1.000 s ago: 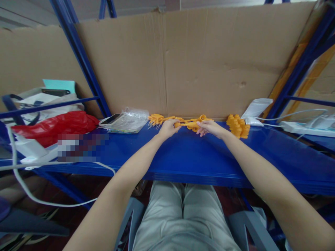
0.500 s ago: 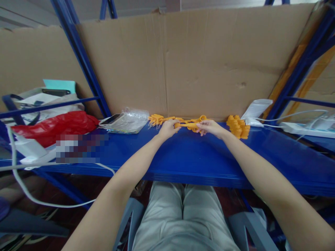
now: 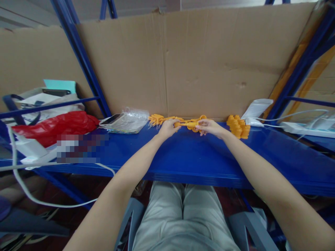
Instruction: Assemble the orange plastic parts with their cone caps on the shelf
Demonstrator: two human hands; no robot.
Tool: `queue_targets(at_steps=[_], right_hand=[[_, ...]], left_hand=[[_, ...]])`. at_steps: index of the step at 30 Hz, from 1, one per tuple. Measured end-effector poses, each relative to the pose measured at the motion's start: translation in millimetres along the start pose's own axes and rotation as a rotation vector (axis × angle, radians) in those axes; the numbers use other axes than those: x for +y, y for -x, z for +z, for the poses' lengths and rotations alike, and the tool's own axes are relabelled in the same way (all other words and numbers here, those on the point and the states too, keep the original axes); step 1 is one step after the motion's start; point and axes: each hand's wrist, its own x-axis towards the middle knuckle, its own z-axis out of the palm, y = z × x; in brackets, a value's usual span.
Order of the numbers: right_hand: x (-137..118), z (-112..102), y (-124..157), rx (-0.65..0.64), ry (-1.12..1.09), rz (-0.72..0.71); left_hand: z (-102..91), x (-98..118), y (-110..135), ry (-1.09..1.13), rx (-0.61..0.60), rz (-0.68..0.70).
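Between my two hands, above the back of the blue shelf (image 3: 188, 157), stretches a narrow orange plastic piece (image 3: 187, 124). My left hand (image 3: 169, 128) pinches its left end with closed fingers. At the other end, my right hand (image 3: 210, 127) is closed on it, thumb and forefinger together. Orange ring-shaped parts (image 3: 203, 117) lie just behind, against the cardboard. Left of my left hand is a pile of orange parts (image 3: 156, 119) with silvery spiral bits beside it. Right of my right hand stands a stack of wavy-edged orange pieces (image 3: 237, 126).
A cardboard panel (image 3: 209, 62) closes off the back. Leftward lie a plastic-wrapped packet (image 3: 131, 122), a phone (image 3: 112, 119), a red bag (image 3: 62, 127) and a white power strip (image 3: 39, 157) with cables. A clear bag (image 3: 258, 108) and another power strip (image 3: 303, 128) sit at right.
Both hands stay almost in place on the orange piece. My right fingers have shifted slightly, and the piece looks a little turned. Everything else is unchanged.
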Motion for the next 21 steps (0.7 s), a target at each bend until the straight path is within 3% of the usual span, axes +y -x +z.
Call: queue_targets(at_steps=[13, 21], right_hand=[[3, 0, -3, -0.022, -0.011, -0.034], [18, -9, -17, 0.273, 0.002, -0.140]], left_hand=[[-1.2, 1, 0, 0.015, -0.015, -0.028], [-2.5, 1, 5, 0.094, -0.073, -0.091]])
